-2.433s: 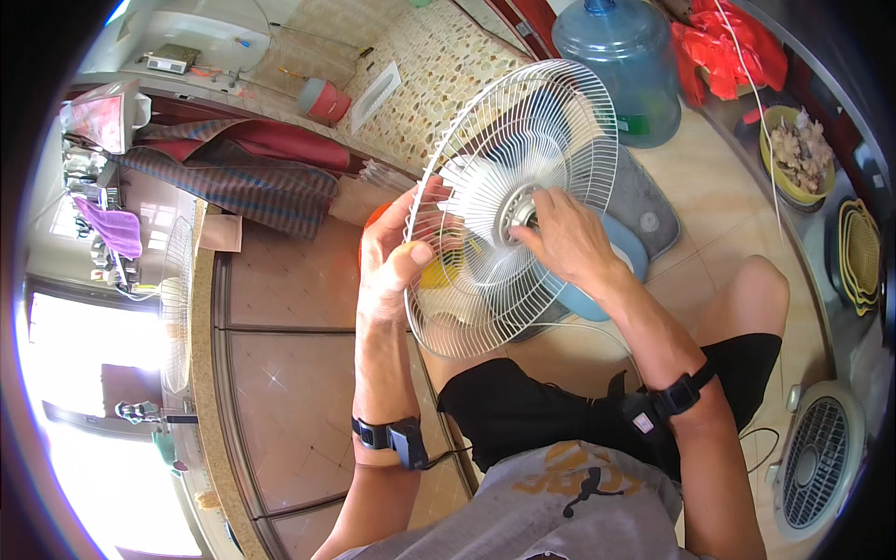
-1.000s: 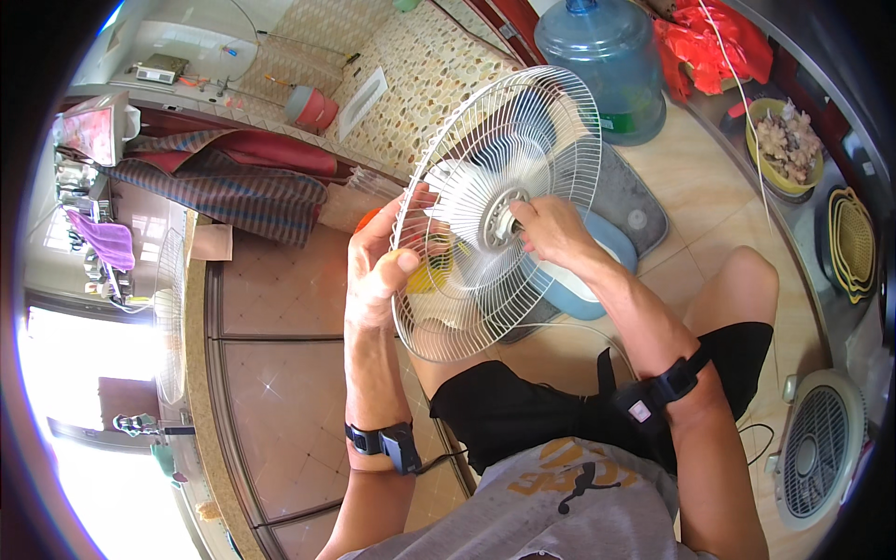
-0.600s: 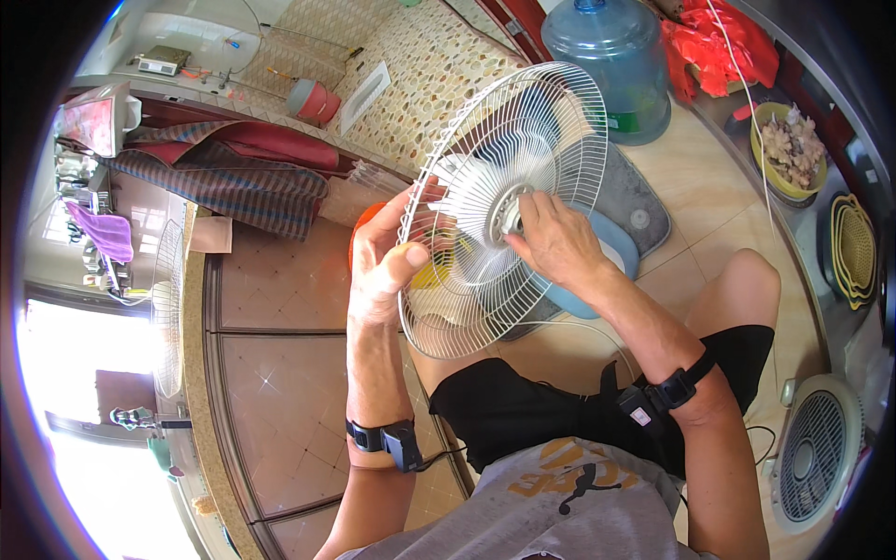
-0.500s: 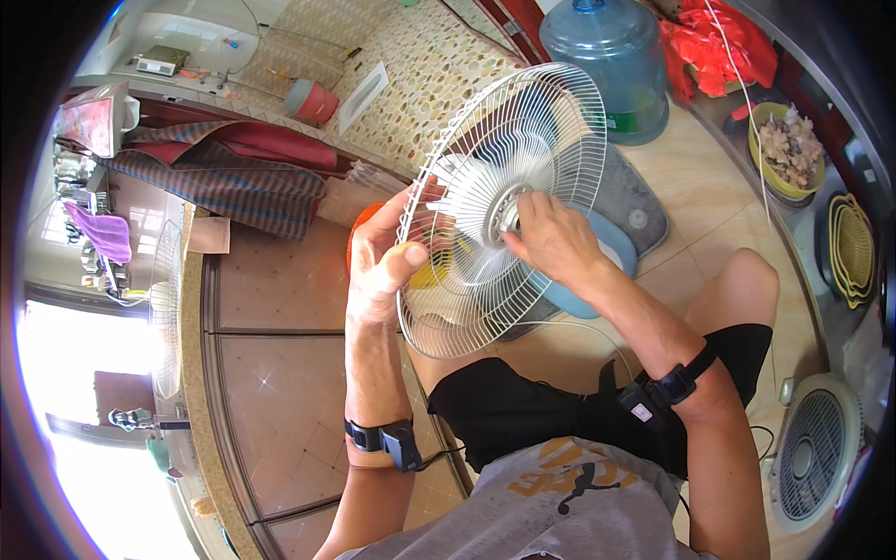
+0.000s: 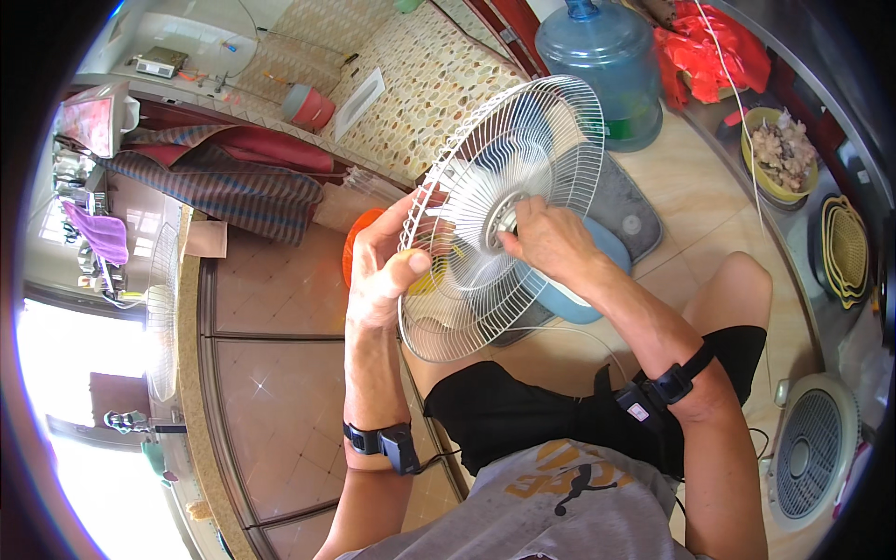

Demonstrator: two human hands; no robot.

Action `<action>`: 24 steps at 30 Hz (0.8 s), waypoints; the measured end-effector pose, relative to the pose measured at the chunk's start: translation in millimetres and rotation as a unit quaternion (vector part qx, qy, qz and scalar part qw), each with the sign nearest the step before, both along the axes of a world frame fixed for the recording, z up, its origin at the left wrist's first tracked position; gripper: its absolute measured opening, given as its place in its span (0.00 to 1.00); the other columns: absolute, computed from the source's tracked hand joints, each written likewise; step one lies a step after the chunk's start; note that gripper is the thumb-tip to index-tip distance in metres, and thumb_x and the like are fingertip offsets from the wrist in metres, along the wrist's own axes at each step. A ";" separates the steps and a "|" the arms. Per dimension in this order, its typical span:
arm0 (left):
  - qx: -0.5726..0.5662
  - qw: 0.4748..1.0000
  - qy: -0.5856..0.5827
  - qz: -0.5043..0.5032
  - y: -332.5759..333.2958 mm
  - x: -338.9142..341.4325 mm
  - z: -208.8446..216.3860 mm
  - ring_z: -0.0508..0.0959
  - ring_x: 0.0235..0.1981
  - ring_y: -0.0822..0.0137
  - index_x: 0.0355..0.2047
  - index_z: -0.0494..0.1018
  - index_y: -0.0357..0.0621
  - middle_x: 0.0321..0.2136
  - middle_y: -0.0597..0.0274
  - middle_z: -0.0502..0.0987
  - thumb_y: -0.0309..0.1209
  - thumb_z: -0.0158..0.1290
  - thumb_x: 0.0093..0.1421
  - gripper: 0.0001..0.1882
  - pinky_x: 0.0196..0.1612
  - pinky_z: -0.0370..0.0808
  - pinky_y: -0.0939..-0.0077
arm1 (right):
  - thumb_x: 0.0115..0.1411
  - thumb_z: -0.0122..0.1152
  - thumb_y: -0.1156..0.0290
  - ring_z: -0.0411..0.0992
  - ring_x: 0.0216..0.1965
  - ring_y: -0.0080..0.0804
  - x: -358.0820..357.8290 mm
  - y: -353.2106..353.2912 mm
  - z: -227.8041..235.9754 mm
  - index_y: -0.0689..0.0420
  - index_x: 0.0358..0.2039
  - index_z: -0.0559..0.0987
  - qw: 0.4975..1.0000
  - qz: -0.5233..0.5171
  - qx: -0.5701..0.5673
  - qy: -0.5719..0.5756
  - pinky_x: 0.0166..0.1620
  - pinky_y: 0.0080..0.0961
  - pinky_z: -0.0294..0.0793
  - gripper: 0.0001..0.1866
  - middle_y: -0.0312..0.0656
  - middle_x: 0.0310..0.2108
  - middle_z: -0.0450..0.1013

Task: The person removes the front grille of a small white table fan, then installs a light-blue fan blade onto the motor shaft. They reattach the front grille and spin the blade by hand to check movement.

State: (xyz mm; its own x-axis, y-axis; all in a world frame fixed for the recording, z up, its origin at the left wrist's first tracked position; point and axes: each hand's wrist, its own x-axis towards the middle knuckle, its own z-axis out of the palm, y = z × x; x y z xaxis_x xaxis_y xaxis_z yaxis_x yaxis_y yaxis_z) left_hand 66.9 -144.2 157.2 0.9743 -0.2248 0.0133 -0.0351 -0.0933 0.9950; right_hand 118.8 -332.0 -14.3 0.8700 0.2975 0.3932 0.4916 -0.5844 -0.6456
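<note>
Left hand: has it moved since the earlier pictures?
No, not visibly. Against the cabinet front, the left hand keeps nearly the same place, still gripping the fan grille by its left rim. The view itself shifted slightly.

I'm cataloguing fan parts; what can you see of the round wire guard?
The wire guard is a white, round, shallow cage, apparently metal, thin wires radiating from a central ring. It is tilted, partly in front of a blue base. The left hand holds its left edge; the right hand is at its centre, hiding part of the ring.

Glossy fan guard (image 5: 495, 220), seemingly metal
</note>
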 end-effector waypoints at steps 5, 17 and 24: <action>0.002 1.000 -0.001 -0.009 -1.9 -1.4 2.2 0.81 0.48 0.65 0.66 0.68 0.26 0.49 0.52 0.82 0.42 0.72 0.50 0.48 0.54 0.76 0.69 | 0.65 0.65 0.54 0.81 0.35 0.59 -0.4 -1.0 5.1 0.71 0.40 0.78 0.998 0.001 -0.005 0.058 0.39 0.48 0.82 0.25 0.63 0.36 0.78; 0.018 1.000 0.004 -0.006 1.6 -5.2 5.7 0.79 0.54 0.63 0.66 0.69 0.28 0.54 0.50 0.81 0.39 0.71 0.49 0.46 0.58 0.74 0.68 | 0.65 0.64 0.51 0.82 0.37 0.61 2.3 -6.3 18.0 0.72 0.38 0.83 0.994 0.023 -0.069 0.076 0.42 0.49 0.83 0.28 0.64 0.38 0.80; 0.014 1.000 0.012 0.000 -1.5 -6.9 7.9 0.78 0.56 0.63 0.65 0.69 0.26 0.54 0.51 0.81 0.37 0.71 0.48 0.46 0.62 0.72 0.67 | 0.64 0.65 0.50 0.81 0.34 0.61 6.1 -6.0 14.6 0.70 0.36 0.82 0.997 0.017 -0.054 0.061 0.40 0.50 0.81 0.28 0.62 0.31 0.80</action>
State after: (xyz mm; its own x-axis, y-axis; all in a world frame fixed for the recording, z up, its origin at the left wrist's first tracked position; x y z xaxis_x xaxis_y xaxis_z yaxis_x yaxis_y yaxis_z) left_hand 60.0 -145.7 165.1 0.9744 -0.2241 -0.0168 -0.0106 -0.1202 0.9927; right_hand 124.9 -338.0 0.3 0.8980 0.3626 0.2492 0.4342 -0.6387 -0.6352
